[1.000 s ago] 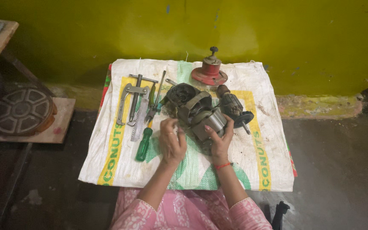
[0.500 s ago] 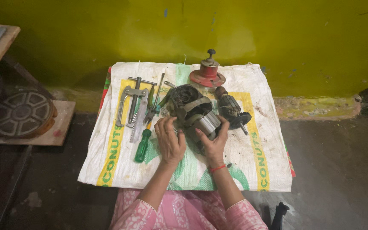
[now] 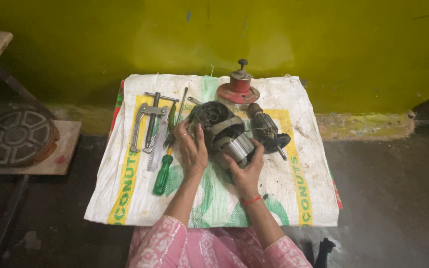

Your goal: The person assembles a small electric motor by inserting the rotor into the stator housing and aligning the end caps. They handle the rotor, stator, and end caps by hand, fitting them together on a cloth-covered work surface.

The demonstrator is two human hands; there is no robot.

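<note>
- Yellow-green wall behind, dark floor below; a white woven sack (image 3: 294,198) lies spread out, with tools and parts on it.
- Left hand (image 3: 192,149) covers the near side of the motor housing (image 3: 224,131); its underside is hidden.
- Housing: dark, grimy, round, with a shiny steel cylinder end, at mid-sack.
- Left fingers pressed flat together against it; right hand (image 3: 247,171) cups the steel end, fingers spread.
- Armature (image 3: 266,130) just beside; green screwdriver (image 3: 163,173), puller (image 3: 147,124) further left.

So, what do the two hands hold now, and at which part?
Both hands grip the motor housing on the sack: the left hand on its left side, the right hand under its shiny cylindrical end.
</note>
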